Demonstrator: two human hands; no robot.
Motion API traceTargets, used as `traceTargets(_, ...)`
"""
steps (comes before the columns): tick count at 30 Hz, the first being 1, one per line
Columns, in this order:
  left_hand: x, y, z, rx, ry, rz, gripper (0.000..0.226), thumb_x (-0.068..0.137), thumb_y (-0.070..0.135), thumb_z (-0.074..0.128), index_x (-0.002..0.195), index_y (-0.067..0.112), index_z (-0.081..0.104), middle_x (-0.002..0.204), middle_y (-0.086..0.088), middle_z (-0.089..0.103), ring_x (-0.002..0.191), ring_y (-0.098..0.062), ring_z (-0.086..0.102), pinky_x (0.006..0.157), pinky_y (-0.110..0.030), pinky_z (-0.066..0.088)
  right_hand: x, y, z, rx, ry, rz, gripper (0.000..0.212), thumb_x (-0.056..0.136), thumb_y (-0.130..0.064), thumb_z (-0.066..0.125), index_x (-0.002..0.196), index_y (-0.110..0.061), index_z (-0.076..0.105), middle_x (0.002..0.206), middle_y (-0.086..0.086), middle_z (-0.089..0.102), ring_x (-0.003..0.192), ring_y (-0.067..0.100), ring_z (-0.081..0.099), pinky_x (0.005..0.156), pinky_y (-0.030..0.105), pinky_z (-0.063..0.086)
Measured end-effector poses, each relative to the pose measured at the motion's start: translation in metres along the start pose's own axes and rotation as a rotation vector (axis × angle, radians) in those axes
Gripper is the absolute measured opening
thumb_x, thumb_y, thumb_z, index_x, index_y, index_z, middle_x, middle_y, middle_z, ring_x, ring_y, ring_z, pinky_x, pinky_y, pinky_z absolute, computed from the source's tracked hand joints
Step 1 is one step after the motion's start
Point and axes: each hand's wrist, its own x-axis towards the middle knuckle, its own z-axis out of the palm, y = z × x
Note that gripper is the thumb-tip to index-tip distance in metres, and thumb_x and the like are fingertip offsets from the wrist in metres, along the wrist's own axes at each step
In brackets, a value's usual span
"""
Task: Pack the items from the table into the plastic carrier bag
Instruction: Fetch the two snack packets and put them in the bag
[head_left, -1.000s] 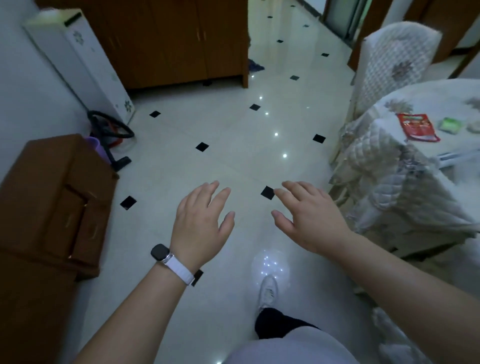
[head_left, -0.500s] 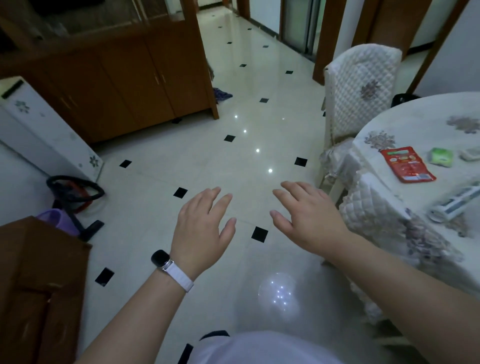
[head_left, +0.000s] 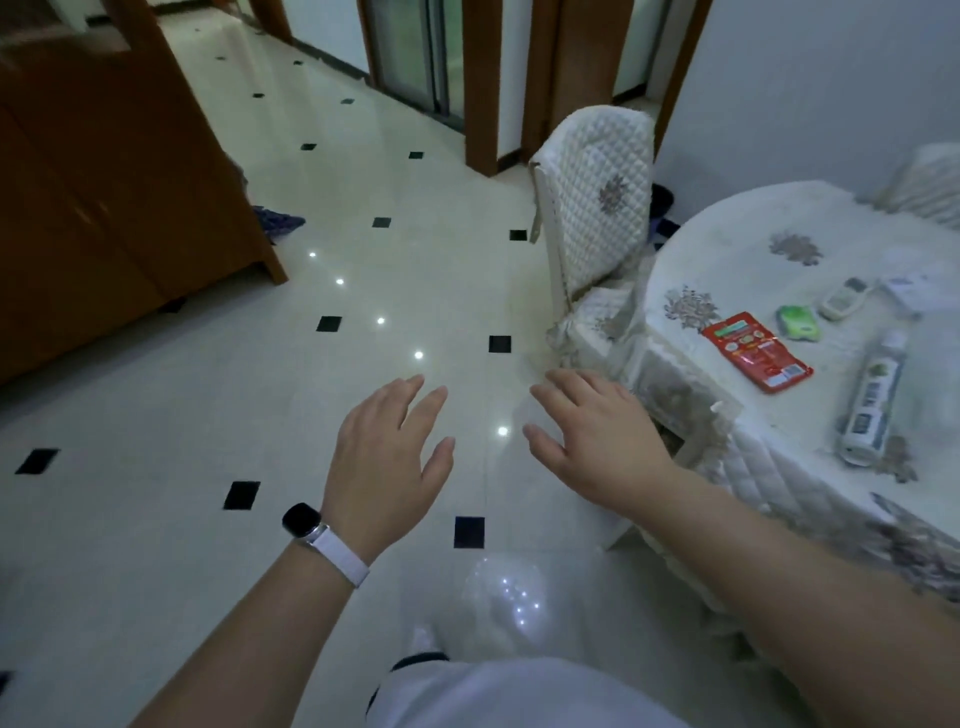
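On the round table (head_left: 737, 249) at the right lie a red snack packet (head_left: 756, 357), a small green pack (head_left: 798, 321), a white remote control (head_left: 842, 297), a white tube or bottle lying on its side (head_left: 870, 399) and a white packet (head_left: 910, 287) near the right edge. No plastic carrier bag shows in the view. My left hand (head_left: 387, 460), with a watch on the wrist, and my right hand (head_left: 597, 434) hover over the floor, palms down, fingers spread, holding nothing. Both are left of the table.
A chair with a quilted white cover (head_left: 597, 208) stands against the table's left side. A wooden cabinet (head_left: 104, 197) fills the left. Pale floor tiles with black squares (head_left: 363, 364) stretch ahead toward door frames (head_left: 483, 88). The quilted tablecloth (head_left: 769, 478) hangs down.
The view has swung right and upward, bringing more of the table and its items into sight. Both hands keep the same spread pose in front of me.
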Motion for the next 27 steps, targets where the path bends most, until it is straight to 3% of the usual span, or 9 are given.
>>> traceTargets(5,0.075,-0.058,0.016,-0.079,-0.037,0.157,0.047,0.09,0.037,0.051,0.129,0.012,0.061,0.132,-0.014,0.058,0.121,-0.033,0.054,0.097,-0.045,0.043,0.055,-0.014,-0.011,-0.069,0.005,0.14,0.055,0.09,-0.055,0.037,0.125,-0.02,0.061,0.132,0.004,0.059,0.12,0.027,0.054,0.094,0.039,0.045)
traceTargets(10,0.138,-0.063,0.041,-0.183,-0.052,0.306,0.047,0.089,0.036,0.052,0.128,0.011,0.061,0.131,-0.014,0.058,0.121,-0.034,0.054,0.097,-0.046,0.044,0.076,0.002,-0.015,-0.129,0.025,0.287,0.055,0.09,-0.054,0.038,0.123,-0.018,0.064,0.127,0.006,0.062,0.116,0.028,0.056,0.092,0.039,0.045)
traceTargets(18,0.235,-0.019,0.096,-0.274,-0.109,0.454,0.046,0.087,0.035,0.056,0.127,0.012,0.061,0.13,-0.012,0.058,0.12,-0.03,0.052,0.094,-0.044,0.044,0.088,0.075,-0.002,-0.11,0.036,0.544,0.053,0.09,-0.053,0.04,0.123,-0.018,0.062,0.131,0.004,0.06,0.118,0.028,0.053,0.093,0.042,0.044)
traceTargets(27,0.351,0.081,0.164,-0.279,-0.212,0.636,0.046,0.087,0.036,0.055,0.126,0.014,0.061,0.128,-0.01,0.058,0.115,-0.03,0.055,0.091,-0.045,0.047,0.097,0.201,0.006,-0.054,0.066,0.78,0.049,0.091,-0.051,0.043,0.125,-0.02,0.061,0.131,0.004,0.06,0.119,0.026,0.053,0.093,0.042,0.045)
